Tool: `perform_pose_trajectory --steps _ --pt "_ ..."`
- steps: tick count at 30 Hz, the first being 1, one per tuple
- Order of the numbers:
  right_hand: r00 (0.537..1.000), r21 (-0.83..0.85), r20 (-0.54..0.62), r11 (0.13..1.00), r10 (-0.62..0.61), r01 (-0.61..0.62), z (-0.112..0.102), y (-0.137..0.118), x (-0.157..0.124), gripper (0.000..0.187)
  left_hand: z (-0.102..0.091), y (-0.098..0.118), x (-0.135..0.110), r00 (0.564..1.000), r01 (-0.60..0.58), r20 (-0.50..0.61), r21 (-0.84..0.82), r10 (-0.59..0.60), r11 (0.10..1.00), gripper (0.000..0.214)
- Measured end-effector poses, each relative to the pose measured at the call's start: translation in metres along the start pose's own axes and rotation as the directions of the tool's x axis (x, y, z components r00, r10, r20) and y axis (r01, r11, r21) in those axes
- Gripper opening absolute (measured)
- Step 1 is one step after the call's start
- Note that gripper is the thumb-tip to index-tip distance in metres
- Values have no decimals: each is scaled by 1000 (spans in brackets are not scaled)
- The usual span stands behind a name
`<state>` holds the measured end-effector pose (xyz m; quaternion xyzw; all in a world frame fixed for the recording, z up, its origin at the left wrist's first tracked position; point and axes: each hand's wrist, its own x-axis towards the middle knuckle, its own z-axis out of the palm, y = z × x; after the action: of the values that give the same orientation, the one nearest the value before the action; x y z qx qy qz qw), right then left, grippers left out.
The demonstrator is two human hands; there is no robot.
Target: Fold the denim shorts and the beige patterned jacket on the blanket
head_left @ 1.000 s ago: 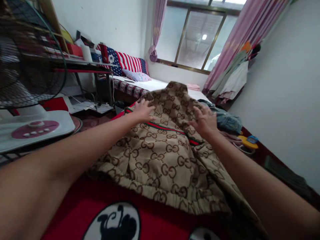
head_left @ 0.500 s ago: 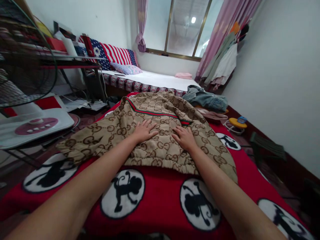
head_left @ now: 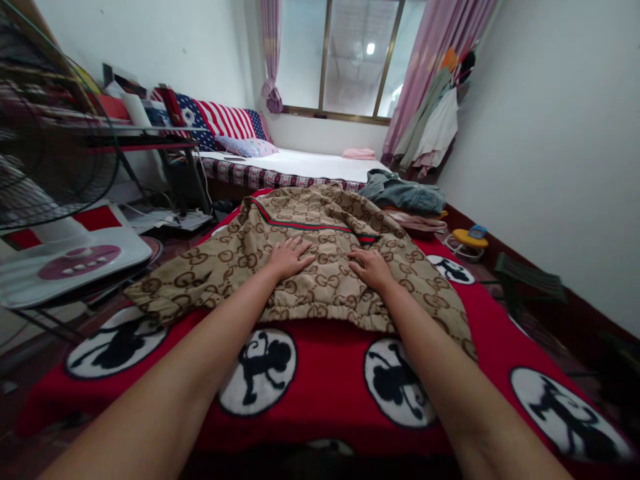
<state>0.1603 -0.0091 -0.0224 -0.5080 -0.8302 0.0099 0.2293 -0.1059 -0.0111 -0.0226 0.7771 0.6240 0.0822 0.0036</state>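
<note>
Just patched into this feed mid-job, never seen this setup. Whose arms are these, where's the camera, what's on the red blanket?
No machine here: both bare arms belong to one person wearing a camera on the head, so this single view looks forward and down at the hands. The left hand and right hand lie flat, fingers open, on a tan fabric jacket with brown logo print and a red-green stripe; neither grips anything. The jacket is spread on a red blanket with white circles showing black monkey figures. Behind it lies a crumpled blue denim garment; a dark wire-grilled fan stands at the left.
</note>
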Motion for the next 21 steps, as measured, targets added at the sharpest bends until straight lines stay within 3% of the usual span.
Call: perform_pose_trajectory --steps 4,9,11,13,16,21 --pt "998 88 58 996 4 -9 -11 -9 -24 29 0 -1 0 1000 -10 -1 7 10 1000 65" --pt "996 313 80 950 -35 8 -53 -25 -95 30 1 -2 0 1000 -8 0 15 8 1000 66" --pt "994 310 102 951 -34 0 -69 -28 -125 35 1 -2 1 1000 -9 5 11 9 1000 66" --pt "992 244 118 970 -50 20 -79 -28 -149 53 0 -1 2 1000 -8 6 3 8 1000 66" --pt "992 125 122 992 -27 12 -78 -23 -166 68 -2 2 -1 999 -6 51 -2 6 1000 67" --pt "998 50 20 997 55 -56 -62 -8 -164 52 -20 -3 -38 966 -108 233 -31 112 994 73"
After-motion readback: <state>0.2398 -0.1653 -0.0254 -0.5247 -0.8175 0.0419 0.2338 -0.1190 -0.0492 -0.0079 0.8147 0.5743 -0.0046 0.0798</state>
